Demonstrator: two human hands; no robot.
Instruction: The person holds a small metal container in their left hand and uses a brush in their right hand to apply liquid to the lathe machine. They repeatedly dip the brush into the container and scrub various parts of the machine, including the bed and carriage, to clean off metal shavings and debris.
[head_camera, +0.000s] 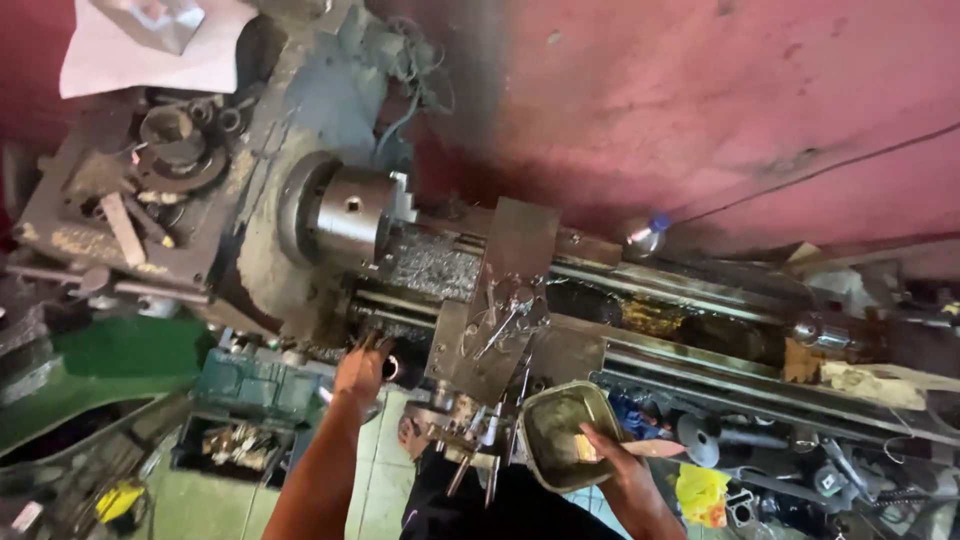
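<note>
Metal pan (560, 425) in right hand (612, 462), beside lathe carriage (497, 330).

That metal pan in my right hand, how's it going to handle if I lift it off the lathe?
The metal pan looks stiff and dented, so it should keep its shape. The right hand grips only one rim, so it may tilt. It looks grimy inside, probably slippery; whether it holds liquid is unclear.

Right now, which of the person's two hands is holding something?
The right hand, low in the picture. It grips the rim of a dented, dull metal tray. The left hand reaches to the grey metal lathe; whether it grips anything there is unclear.
</note>
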